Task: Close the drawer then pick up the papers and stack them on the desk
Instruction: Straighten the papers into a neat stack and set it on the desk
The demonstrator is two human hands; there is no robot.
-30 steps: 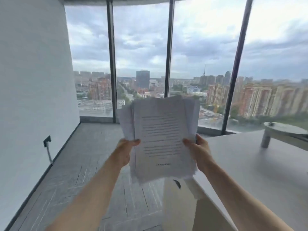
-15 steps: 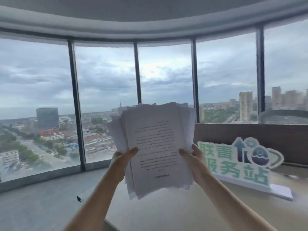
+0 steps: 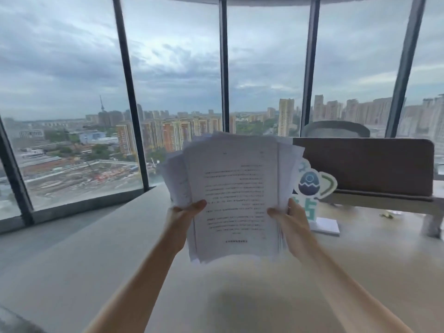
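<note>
Floor-to-ceiling curved window wall (image 3: 266, 68) with dark mullions, overcast sky and city high-rises outside. Pale, smooth desk top (image 3: 240, 292) fills the lower frame, running right up to the glass.

Both bare forearms reach forward over the desk. Loose, unevenly fanned stack of white printed papers (image 3: 234, 195) is held upright in the air above the desk, not touching it; shadow of the stack falls on the surface below. Top sheet shows lines of small dark text, too small to read.

Left hand (image 3: 182, 216) is closed on the stack's left edge, thumb across the front sheet, fingers hidden behind. Right hand (image 3: 292, 223) is clamped on the right edge the same way, thumb on front.

Behind the papers on the right: white and green cut-out desk sign with a dark blue egg graphic (image 3: 312, 186), partly hidden by the stack, standing on a white base. Brown fabric desk divider panel (image 3: 374, 164) beyond it, with the grey mesh back of an office chair (image 3: 336, 129) showing above.
</note>
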